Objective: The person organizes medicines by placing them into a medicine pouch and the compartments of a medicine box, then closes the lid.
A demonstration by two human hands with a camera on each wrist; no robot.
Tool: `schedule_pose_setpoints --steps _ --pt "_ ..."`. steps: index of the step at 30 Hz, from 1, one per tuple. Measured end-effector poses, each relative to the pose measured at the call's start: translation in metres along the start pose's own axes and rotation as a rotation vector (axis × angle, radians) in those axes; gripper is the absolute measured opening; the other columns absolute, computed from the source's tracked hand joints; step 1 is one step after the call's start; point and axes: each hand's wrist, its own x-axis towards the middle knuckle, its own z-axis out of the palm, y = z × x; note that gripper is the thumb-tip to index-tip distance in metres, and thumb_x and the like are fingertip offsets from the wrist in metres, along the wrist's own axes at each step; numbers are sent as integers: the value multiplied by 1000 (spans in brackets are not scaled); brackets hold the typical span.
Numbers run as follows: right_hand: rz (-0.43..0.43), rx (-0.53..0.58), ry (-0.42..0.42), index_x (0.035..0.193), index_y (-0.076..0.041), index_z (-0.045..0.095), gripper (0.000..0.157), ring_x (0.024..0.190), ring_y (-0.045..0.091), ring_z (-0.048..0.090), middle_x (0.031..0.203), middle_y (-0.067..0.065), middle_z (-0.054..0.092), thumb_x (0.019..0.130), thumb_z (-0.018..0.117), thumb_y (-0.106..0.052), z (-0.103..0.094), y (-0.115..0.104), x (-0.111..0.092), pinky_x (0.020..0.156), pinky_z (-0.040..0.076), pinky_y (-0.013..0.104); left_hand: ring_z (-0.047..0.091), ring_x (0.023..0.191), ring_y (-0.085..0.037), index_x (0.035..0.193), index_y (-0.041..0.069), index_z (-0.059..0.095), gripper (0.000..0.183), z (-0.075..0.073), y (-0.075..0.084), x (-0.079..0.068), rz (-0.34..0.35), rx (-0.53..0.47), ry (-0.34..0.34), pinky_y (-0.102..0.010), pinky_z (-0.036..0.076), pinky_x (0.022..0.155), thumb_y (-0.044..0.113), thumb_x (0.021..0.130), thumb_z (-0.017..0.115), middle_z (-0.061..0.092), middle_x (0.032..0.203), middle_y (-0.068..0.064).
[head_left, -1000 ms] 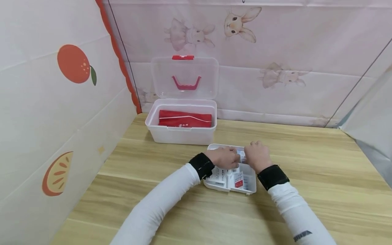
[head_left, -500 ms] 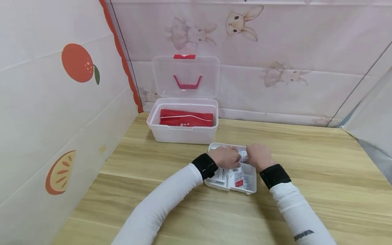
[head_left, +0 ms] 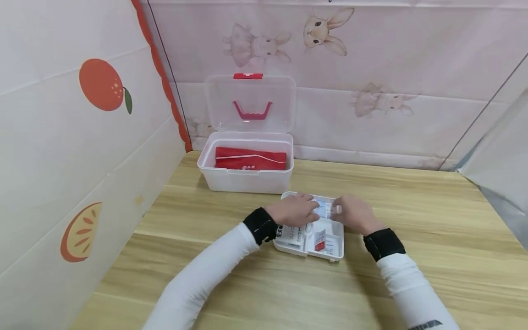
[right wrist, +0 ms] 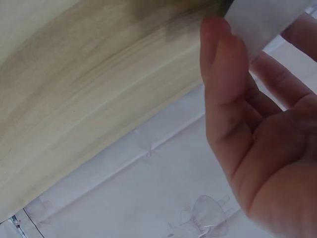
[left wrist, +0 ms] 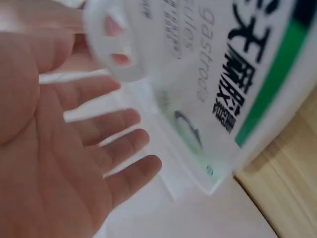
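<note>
My left hand [head_left: 294,211] hovers over the left part of a white compartment tray [head_left: 337,254], its fingers spread and straight in the left wrist view. Beside those fingers are a white box of gastrodia capsules [left wrist: 213,74] with a green stripe and the tray's slotted white handle [left wrist: 131,67]. At the tray's back right corner, my right hand [head_left: 355,214] pinches a small pale translucent piece [right wrist: 265,22] between thumb and finger; its kind is unclear. A blue-and-white packet [head_left: 323,209] lies between the hands. Nearer the front is a small red-and-white packet [head_left: 320,241] in a compartment.
Behind the tray stands a clear plastic first-aid box [head_left: 247,182], its lid [head_left: 272,87] raised, with a folded red pouch [head_left: 250,159] inside. Printed cloth walls [head_left: 412,55] enclose the wooden table [head_left: 264,293] at the back and left.
My left hand has shifted slightly left and its fingers have spread. My right hand has moved right with a small pale piece at its fingertips, exposing more of the blue-and-white packet.
</note>
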Motion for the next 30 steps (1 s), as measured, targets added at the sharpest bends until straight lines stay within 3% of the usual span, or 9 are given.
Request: schedule_pose_setpoints --steps 2,5,7,10,14,17,21,27,30 --pt "-2 15 -2 115 6 69 34 84 26 62 110 22 69 88 73 -15 -2 -3 -3 75 54 45 46 133 -22 146 10 47 48 0 -8 -17 -39 -97 65 -37 39 110 37 107 42 50 144 -10" --pt "24 62 1 128 12 57 46 81 26 63 107 25 68 93 68 -16 -7 -6 -12 76 54 45 58 105 -19 137 6 52 39 3 -18 -45 -127 -217 155 -31 50 91 29 106 47 61 118 -9" --pt "59 118 -12 136 16 45 54 71 23 62 94 23 68 95 64 -15 -10 -7 -21 68 53 41 57 86 -16 132 4 54 34 9 -24 -61 -186 -288 186 -27 50 75 24 105 49 61 101 -5" --pt "138 213 -87 144 17 28 66 56 18 57 76 13 62 97 60 -17 -11 -7 -39 54 51 36 53 65 -13 118 3 62 25 20 -30 -76 -234 -357 171 -24 44 58 20 103 50 58 80 -2" --pt "178 299 -202 135 12 43 51 49 18 57 64 8 58 98 60 -18 -4 -12 -57 46 50 33 47 52 -12 98 4 67 22 33 -35 -82 -249 -435 114 -24 37 48 17 102 50 49 64 -1" --pt "151 348 -226 123 10 53 34 45 17 57 57 7 57 97 58 -12 5 -19 -61 44 49 31 46 52 -12 112 1 66 24 42 -36 -81 -253 -514 91 -24 36 48 15 102 50 50 67 0" --pt "133 430 -197 129 15 45 38 43 17 56 53 6 58 94 54 -1 13 -26 -64 42 48 33 47 54 -12 129 -4 58 32 48 -33 -79 -252 -568 83 -24 37 49 11 101 51 57 78 -3" --pt "122 465 -124 148 12 25 63 45 18 55 58 5 57 91 53 5 9 -32 -75 41 45 30 45 51 -10 124 -7 59 29 45 -25 -88 -246 -623 123 -21 35 45 5 99 52 54 72 -2" --pt "90 455 -103 150 9 26 66 44 17 51 58 4 53 90 51 6 1 -35 -82 40 41 27 44 50 -9 128 -7 57 32 38 -19 -96 -227 -651 154 -20 34 44 6 99 52 54 71 -1"
